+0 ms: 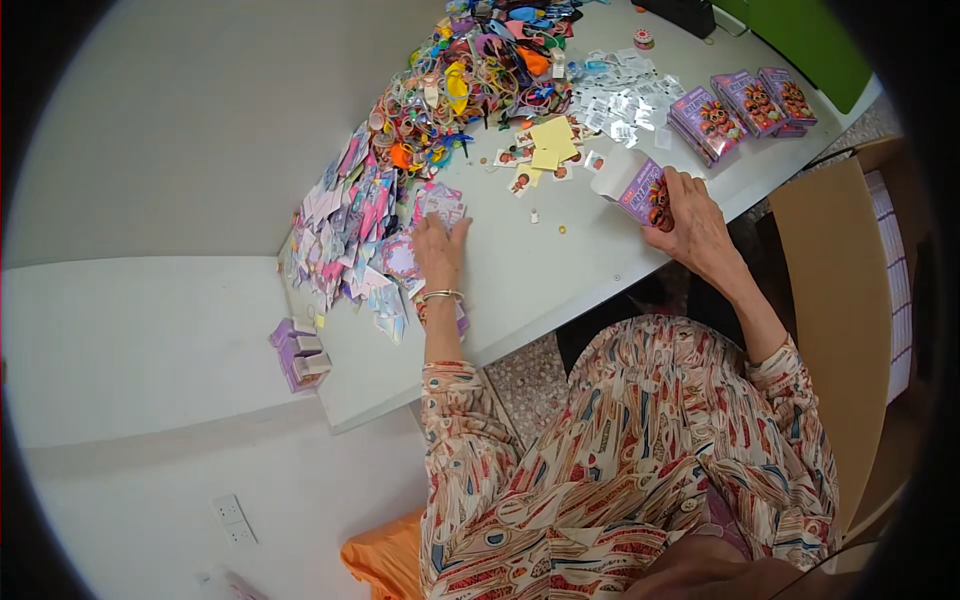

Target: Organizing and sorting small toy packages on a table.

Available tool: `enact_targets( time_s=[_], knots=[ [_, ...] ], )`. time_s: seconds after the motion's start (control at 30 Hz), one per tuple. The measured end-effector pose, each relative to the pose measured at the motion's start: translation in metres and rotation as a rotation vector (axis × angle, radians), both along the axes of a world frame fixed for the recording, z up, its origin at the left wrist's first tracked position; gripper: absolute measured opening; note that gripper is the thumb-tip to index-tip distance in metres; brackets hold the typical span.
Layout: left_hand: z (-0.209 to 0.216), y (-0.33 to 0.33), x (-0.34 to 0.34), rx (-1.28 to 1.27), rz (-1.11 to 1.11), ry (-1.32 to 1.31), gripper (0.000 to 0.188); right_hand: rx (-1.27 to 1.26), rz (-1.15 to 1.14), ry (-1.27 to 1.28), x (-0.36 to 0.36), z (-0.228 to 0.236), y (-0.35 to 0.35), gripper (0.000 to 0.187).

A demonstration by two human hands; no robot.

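A small purple printed box [638,196] is in my right hand [692,222]. My fingers and thumb grip its right end, and its white flap stands open on the left. At the left part of the table, my left hand [440,255] has its fingertips and thumb on the lower edge of a purple and pink printed card [445,207]. More cards lie under and beside that hand, including one with a scalloped purple frame [400,256]. Whatever lies beneath the palm is hidden.
A heap of pink and silvery paper pieces [345,225] adjoins a mound of colourful trinkets [450,90]. Small silver packets [625,95], yellow paper squares [553,140] and stacked purple boxes [707,122] lie farther right. A large cardboard carton [835,260] stands beside the table's right edge.
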State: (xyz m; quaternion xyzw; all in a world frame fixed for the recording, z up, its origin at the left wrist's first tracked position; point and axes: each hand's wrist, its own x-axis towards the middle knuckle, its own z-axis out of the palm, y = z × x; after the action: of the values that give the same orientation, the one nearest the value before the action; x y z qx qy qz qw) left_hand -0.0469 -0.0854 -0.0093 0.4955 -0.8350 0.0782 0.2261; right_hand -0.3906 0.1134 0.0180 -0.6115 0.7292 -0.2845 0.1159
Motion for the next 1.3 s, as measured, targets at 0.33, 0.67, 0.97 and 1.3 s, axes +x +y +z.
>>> enact_targets(
  time_s=[0.33, 0.67, 0.97, 1.3],
  knots=[
    [0.088, 0.034, -0.058, -0.324, -0.089, 0.271, 0.008, -0.037, -0.015, 0.029, 0.014, 0.005, 0.001, 0.072],
    [0.079, 0.103, -0.156, -0.005, -0.422, 0.578, 0.013, -0.009, 0.000, 0.038, 0.017, 0.012, 0.005, 0.073],
    [0.088, 0.103, -0.152, 0.205, -0.401, 0.581, 0.011, -0.025, -0.012, 0.042, 0.020, 0.011, 0.010, 0.086],
    [0.091, 0.100, -0.162, 0.261, -0.437, 0.573, 0.011, -0.014, 0.004, 0.033, 0.013, 0.010, 0.009, 0.086]
  ],
)
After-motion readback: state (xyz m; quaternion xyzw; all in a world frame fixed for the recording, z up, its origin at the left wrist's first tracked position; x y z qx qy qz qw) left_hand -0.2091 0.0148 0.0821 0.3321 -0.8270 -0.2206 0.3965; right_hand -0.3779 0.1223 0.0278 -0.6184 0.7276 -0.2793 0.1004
